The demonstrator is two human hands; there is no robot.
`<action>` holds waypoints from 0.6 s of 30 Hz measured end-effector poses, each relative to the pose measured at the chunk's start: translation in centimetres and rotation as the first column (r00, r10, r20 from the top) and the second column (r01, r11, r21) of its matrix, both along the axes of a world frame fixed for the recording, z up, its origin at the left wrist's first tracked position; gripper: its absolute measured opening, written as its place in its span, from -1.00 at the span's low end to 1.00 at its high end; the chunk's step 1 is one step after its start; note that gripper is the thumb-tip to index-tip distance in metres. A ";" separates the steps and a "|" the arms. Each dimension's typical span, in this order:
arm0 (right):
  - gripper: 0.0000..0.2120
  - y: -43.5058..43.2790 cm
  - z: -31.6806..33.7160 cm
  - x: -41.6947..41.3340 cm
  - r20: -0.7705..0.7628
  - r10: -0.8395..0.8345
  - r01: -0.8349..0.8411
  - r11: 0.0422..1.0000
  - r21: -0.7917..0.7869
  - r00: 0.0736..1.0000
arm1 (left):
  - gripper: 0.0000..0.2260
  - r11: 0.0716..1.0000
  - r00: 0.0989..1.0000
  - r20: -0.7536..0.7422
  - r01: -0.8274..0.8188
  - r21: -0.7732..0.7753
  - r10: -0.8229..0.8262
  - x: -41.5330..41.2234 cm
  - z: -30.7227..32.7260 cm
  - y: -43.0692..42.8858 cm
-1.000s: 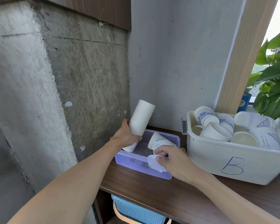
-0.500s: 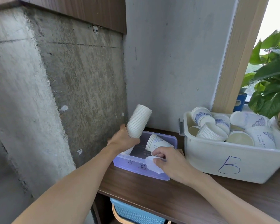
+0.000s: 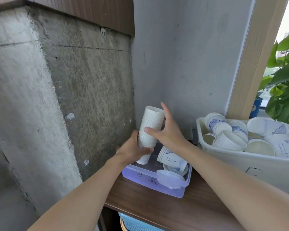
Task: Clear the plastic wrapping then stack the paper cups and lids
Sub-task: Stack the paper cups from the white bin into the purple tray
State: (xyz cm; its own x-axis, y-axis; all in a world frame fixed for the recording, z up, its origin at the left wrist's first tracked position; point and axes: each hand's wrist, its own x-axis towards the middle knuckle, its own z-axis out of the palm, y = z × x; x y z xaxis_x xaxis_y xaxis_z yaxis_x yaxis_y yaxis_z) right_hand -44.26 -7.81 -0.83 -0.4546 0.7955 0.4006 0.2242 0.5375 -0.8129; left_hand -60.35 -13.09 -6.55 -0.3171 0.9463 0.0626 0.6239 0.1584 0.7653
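A tall stack of white paper cups (image 3: 150, 125) stands tilted over the purple plastic box (image 3: 150, 181). My left hand (image 3: 134, 150) grips the stack near its bottom. My right hand (image 3: 168, 129) touches the stack's right side, thumb across the front and fingers straight up beside its top. Inside the box lie a short stack of blue-printed cups (image 3: 169, 156) on its side and white lids (image 3: 169, 176) against the front rim.
A white bin (image 3: 250, 165) full of loose cups and cup stacks sits to the right on the wooden shelf (image 3: 157, 207). Concrete walls close in on the left and behind. A leafy plant (image 3: 284, 85) stands at the far right. A blue basket (image 3: 135, 222) sits below the shelf.
My right hand left the lid at the box's front rim and rose to the cup stack. The lid now rests against the rim. The left hand still holds the stack.
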 end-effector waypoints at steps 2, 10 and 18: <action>-0.26 1.0 -0.1 -1.2 -0.004 -0.039 0.039 0.999 0.013 0.999 | -0.32 1.000 0.998 -0.064 -0.004 -0.024 0.003 0.5 0.3 -0.3; -0.57 1.6 -0.8 -3.2 -0.007 0.068 -0.067 0.994 0.086 0.998 | -0.37 0.976 0.976 -0.079 -0.194 0.095 0.202 1.5 0.4 -0.4; -0.19 1.2 -1.2 -0.6 0.244 0.105 -0.101 0.995 -0.029 0.964 | -0.44 0.958 0.950 -0.135 -0.273 0.086 0.283 2.3 0.8 -0.6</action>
State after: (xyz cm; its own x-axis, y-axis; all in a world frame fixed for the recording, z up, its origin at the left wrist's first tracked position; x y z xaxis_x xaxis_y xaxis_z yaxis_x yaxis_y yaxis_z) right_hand -44.86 -6.62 -2.01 -0.6166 0.7451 0.2543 0.3616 0.5550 -0.7491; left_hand -58.09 -13.72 -5.72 -0.5503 0.8140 0.1858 0.6664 0.2941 0.6852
